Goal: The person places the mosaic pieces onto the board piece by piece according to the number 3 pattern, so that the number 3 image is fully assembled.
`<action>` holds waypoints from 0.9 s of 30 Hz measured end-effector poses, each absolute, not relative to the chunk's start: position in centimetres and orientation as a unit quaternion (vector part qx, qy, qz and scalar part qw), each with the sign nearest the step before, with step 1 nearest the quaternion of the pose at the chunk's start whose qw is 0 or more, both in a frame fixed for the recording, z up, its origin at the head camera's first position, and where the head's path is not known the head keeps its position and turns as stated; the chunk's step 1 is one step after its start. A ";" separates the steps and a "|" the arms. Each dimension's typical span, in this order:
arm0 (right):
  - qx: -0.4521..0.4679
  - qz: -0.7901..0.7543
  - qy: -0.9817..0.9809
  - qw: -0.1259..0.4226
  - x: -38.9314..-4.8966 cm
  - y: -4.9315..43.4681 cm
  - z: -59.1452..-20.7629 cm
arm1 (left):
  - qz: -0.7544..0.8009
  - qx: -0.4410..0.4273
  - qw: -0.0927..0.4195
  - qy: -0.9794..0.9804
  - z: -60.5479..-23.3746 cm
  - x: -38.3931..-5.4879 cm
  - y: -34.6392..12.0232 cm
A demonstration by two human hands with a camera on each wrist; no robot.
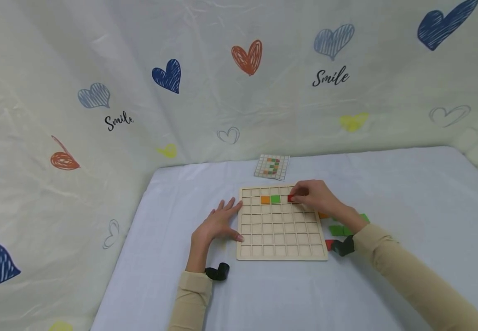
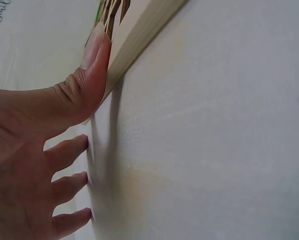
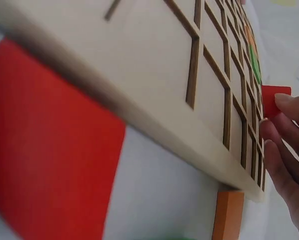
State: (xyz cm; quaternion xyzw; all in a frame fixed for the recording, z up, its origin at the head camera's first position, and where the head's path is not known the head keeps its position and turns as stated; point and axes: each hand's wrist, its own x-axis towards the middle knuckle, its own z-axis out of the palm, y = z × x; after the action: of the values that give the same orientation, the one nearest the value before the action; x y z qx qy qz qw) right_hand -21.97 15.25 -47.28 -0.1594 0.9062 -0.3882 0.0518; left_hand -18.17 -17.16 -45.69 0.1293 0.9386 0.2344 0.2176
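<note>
A wooden grid board (image 1: 267,228) lies on the white-covered table. My left hand (image 1: 217,224) rests at its left edge with fingers spread; in the left wrist view the thumb (image 2: 95,52) lies against the board's side. My right hand (image 1: 316,196) pinches a red square tile (image 3: 270,100) between thumb and fingers, over the upper right of the grid. In the same row, left of that tile, an orange tile (image 1: 265,200) and a green tile (image 1: 275,199) sit side by side in their cells.
Loose tiles lie by the board's right edge: green tiles (image 1: 337,230), a red tile (image 3: 54,145) and an orange tile (image 3: 227,215), partly under the right arm. Behind the board is a pattern card (image 1: 259,168) with a coloured grid figure. A printed curtain (image 1: 205,110) hangs at the back.
</note>
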 end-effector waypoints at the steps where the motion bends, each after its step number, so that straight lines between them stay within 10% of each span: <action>1: -0.162 -0.386 0.907 0.049 -22.0 15.1 -47.4 | 0.234 0.130 0.218 0.938 -45.7 -18.2 -17.1; 27: -0.202 -0.321 0.925 0.010 -22.8 13.1 -48.0 | 0.231 0.135 0.218 0.939 -45.6 -18.3 -17.2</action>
State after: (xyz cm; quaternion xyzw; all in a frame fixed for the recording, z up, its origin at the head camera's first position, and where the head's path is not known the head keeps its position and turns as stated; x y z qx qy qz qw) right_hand -22.75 13.05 -48.01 -0.2017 0.9252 -0.3213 0.0100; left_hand -18.31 -17.15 -45.63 0.1349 0.9385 0.2308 0.2184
